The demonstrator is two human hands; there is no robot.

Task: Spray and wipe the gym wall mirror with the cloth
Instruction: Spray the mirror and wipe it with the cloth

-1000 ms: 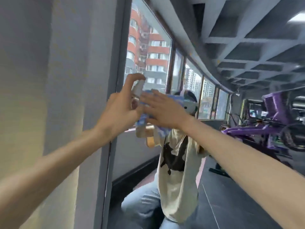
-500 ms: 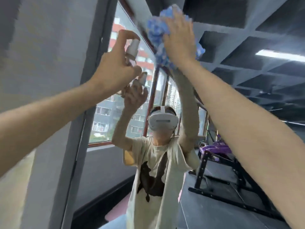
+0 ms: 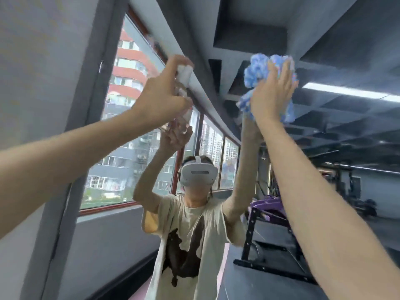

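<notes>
The wall mirror (image 3: 324,148) fills the view in front of me and reflects a person in a headset with both arms raised. My left hand (image 3: 161,98) grips a small clear spray bottle (image 3: 184,75) with a white cap, forefinger on top, held up close to the glass at upper centre-left. My right hand (image 3: 270,94) presses a bunched blue and white cloth (image 3: 257,72) flat against the mirror at upper right, fingers spread over it. The bottle's lower body is hidden behind my hand.
The mirror's grey frame edge (image 3: 82,148) and a plain wall (image 3: 39,61) lie at the left. Reflected are windows with apartment blocks, a dark coffered ceiling with a strip light, and a purple weight bench (image 3: 268,208) on a dark floor.
Both hands rose from chest height to high on the mirror. My right hand with the cloth then slid to the right, away from the spray bottle; the view tilted upward.
</notes>
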